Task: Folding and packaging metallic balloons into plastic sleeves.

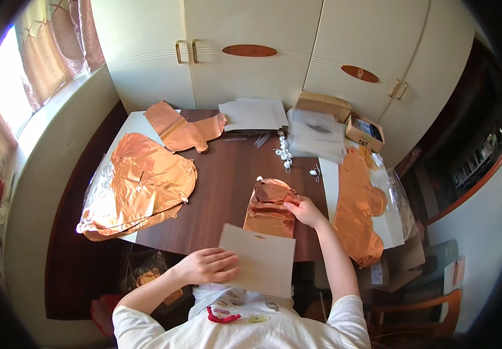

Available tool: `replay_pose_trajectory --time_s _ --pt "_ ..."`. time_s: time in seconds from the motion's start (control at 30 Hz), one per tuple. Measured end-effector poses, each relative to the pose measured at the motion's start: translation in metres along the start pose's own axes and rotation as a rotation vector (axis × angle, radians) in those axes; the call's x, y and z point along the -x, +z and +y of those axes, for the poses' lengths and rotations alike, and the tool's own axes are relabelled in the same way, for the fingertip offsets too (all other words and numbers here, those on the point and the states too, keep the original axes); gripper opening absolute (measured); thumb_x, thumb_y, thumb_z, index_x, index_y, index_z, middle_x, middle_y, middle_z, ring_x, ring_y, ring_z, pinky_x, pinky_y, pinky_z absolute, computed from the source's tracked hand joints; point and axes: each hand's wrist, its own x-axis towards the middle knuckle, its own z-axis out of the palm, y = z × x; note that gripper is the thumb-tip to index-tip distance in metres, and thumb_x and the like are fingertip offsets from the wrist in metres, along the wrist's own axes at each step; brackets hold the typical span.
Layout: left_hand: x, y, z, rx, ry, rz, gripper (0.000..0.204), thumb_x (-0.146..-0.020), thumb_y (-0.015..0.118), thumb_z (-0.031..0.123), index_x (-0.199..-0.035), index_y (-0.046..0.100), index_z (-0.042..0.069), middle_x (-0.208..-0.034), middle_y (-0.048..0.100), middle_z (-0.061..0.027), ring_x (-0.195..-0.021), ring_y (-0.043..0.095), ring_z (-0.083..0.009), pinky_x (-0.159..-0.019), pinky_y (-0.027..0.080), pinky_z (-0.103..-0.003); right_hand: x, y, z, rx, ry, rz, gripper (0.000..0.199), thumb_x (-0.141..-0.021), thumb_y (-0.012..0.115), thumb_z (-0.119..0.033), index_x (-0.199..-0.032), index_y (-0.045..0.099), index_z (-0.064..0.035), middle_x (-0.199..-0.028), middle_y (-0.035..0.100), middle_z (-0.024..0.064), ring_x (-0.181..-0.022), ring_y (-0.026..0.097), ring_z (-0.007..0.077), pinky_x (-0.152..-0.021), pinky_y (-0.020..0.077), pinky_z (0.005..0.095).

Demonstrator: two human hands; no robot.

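Observation:
My left hand (211,266) lies over the left side of a white card (265,262), fingers on top and the thumb not visible. The card juts over the table's near edge, close to my shirt, and covers the lower end of a folded copper-coloured foil balloon (269,218). My right hand (304,212) pinches this balloon by its right edge, the thumb on top. A small white piece (259,179) sits at the balloon's far end.
Flat foil balloons (146,180) are piled at left, with others at far left (181,129) and right (358,209). White cards (254,114), a string of white ties (284,152), plastic bags (318,131) and an open box (366,132) line the far side. A wooden chair (437,308) stands at lower right.

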Motion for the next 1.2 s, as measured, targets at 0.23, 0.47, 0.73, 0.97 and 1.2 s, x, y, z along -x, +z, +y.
replay_pose_trajectory --time_s 0.23,0.47,0.73,0.97,1.2 --pt "0.0 0.037 -0.01 0.008 -0.045 -0.155 0.042 -0.081 0.056 0.017 -0.122 0.052 0.013 -0.126 0.054 -0.0111 -0.116 0.054 -0.0254 -0.098 0.043 -0.039 -0.007 0.016 -0.015 0.018 0.067 -0.045 0.016 -0.091 0.056 -0.012 -0.1 0.063 -0.0012 -0.092 0.063 -0.0002 -0.084 0.054 0.009 -0.077 0.0452 0.0267" --pt "-0.013 0.019 0.011 0.076 -0.326 -0.49 0.084 -0.077 0.058 0.058 -0.139 0.034 0.007 -0.145 0.03 -0.0184 -0.136 0.025 -0.0371 -0.109 0.02 -0.053 -0.004 0.022 -0.024 0.001 0.101 -0.018 0.018 -0.091 0.055 -0.012 -0.102 0.062 -0.0001 -0.094 0.064 0.0012 -0.086 0.055 0.0107 -0.08 0.0456 0.0279" --pt "-0.06 0.085 0.017 -0.017 -0.494 -0.189 0.073 -0.08 0.04 0.07 -0.135 0.045 0.023 -0.144 0.031 -0.0164 -0.132 0.026 -0.0441 -0.092 0.022 -0.075 -0.003 0.025 -0.014 0.001 0.038 0.007 0.022 -0.091 0.054 -0.011 -0.109 0.061 0.0005 -0.101 0.065 0.0039 -0.092 0.057 0.012 -0.084 0.0458 0.029" --pt "-0.067 0.097 0.026 -0.055 -0.676 -0.232 0.071 -0.079 0.042 0.071 -0.134 0.044 0.027 -0.14 0.035 -0.0164 -0.127 0.029 -0.0479 -0.088 0.026 -0.076 0.0 0.028 -0.021 0.031 0.015 0.02 0.021 -0.091 0.055 -0.011 -0.107 0.062 0.0014 -0.098 0.066 0.0042 -0.09 0.057 0.0114 -0.083 0.0464 0.0289" --pt "-0.067 0.097 0.024 -0.07 -0.664 -0.232 0.071 -0.078 0.045 0.07 -0.134 0.045 0.027 -0.141 0.035 -0.0161 -0.127 0.029 -0.0477 -0.087 0.026 -0.076 0.009 0.029 -0.024 -0.013 0.016 -0.04 0.02 -0.086 0.06 -0.006 -0.105 0.062 0.0014 -0.095 0.067 0.006 -0.084 0.06 0.0111 -0.078 0.0487 0.0272"
